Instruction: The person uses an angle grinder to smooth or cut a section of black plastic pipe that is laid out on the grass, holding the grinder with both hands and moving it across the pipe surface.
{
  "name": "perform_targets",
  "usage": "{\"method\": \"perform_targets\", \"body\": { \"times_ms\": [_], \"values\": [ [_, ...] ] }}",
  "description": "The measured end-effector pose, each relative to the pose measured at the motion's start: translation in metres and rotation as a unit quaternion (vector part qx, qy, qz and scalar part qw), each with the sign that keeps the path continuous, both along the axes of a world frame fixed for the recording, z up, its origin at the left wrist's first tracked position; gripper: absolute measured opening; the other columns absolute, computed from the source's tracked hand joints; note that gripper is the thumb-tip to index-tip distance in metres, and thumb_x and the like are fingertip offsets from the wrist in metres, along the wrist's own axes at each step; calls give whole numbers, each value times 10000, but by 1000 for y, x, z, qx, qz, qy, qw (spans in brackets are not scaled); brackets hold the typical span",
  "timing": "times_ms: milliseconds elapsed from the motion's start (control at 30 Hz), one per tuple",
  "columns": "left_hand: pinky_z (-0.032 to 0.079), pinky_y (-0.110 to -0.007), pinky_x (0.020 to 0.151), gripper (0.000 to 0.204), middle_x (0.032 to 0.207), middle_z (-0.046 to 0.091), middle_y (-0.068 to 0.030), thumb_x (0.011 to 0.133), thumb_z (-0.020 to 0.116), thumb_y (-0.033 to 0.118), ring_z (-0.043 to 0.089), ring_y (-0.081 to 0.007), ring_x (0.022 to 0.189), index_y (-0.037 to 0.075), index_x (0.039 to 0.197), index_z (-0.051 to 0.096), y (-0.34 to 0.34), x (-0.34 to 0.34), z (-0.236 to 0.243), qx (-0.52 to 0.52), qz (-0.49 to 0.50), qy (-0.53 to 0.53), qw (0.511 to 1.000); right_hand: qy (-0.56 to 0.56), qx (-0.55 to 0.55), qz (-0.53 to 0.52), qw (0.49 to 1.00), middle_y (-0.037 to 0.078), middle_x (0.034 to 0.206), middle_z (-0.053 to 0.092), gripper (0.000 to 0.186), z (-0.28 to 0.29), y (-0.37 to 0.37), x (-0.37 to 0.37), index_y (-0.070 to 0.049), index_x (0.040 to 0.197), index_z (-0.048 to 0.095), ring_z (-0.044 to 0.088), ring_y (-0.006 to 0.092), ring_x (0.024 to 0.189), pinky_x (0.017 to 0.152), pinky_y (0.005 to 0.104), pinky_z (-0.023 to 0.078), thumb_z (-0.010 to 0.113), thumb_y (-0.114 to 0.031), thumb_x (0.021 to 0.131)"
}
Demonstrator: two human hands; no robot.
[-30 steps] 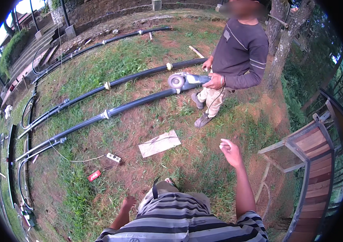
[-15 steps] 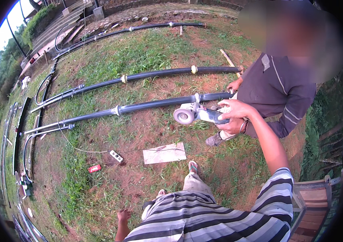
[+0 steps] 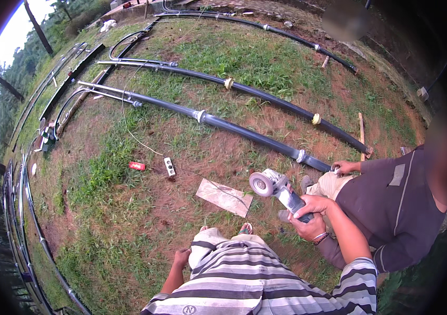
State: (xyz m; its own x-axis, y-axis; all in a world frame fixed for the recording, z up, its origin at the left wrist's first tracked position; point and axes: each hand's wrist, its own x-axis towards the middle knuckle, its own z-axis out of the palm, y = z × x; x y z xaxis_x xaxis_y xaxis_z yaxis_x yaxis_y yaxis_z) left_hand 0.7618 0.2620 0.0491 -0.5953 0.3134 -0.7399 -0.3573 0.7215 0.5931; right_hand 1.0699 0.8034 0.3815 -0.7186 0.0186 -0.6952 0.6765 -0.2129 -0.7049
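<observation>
- While the right hand (image 3: 319, 203) curls round the rear of the angle grinder (image 3: 288, 198), a co-worker's hand (image 3: 308, 227) holds it just beside.
- The left hand (image 3: 182, 257) hangs low; whether it is curled I cannot tell.
- Held above the grass (image 3: 97, 247), the tool looks dense, stiff and head-heavy; best gripped by its body, clear of the disc (image 3: 261, 184).
- Beyond lie a pale board (image 3: 222, 200), socket strip (image 3: 169, 167) and black pipes (image 3: 255, 137).

right hand (image 3: 314, 205) holds grinder (image 3: 288, 198) (pale disc (image 3: 261, 184))
</observation>
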Motion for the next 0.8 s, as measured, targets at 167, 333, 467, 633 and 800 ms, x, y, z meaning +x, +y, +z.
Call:
{"method": "perform_targets", "body": {
  "times_ms": [167,333,467,633,800],
  "values": [
    [564,-355,608,213,888,756,-105,1017,668,180,713,-195,722,-10,1087,734,9,-12,3,-2,61,-74,995,-11,44,47,998,81,1165,789,491,4,-4,-22,-12,1211,699,730,165,1068,997,338,551,881,-281,843],
    [623,-397,745,243,1079,779,-174,1072,587,185,774,-282,914,-3,1197,676,-13,-36,-1,13,123,-76,989,56,171,66,982,84,1074,784,518,25,-12,-77,-4,1143,724,724,163,980,923,330,559,899,-344,794],
    [580,-358,619,173,966,767,-147,1061,609,152,741,-235,764,11,1128,683,-40,-43,-1,28,185,-73,980,95,345,125,926,140,1023,746,676,59,-23,-138,26,1131,695,699,232,961,883,378,536,920,-454,711],
    [531,-325,520,141,880,753,-123,1046,634,139,714,-200,670,14,1081,688,-57,-46,-3,52,197,-83,975,117,467,204,852,218,1038,746,678,102,-44,-207,-26,1146,692,726,384,1010,885,461,534,888,-452,656],
    [525,-325,518,163,867,744,-111,1036,643,148,707,-189,671,12,1110,692,-70,-52,-4,38,205,-54,976,110,512,195,829,226,1018,746,679,112,-67,-245,-35,1147,680,725,421,996,870,483,541,876,-430,631]
  ]
}}
